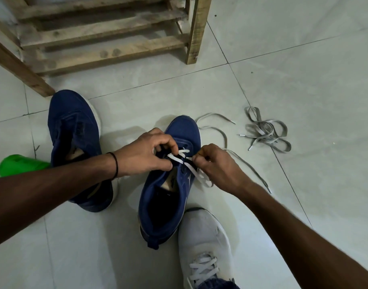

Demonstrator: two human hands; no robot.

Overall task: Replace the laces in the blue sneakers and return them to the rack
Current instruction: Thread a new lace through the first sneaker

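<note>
Two blue sneakers stand on the tiled floor. The left one has no lace in it. The right one has a white lace threaded through a few eyelets near the toe. My left hand curls over the eyelets on that shoe's left side and holds the upper there. My right hand pinches the white lace at the shoe's right side. A grey lace trails on the floor from behind my right hand.
A wooden slatted rack stands at the back left. A bundle of grey lace lies on the floor at the right. A white laced sneaker on a foot sits in front. A green object is at the left.
</note>
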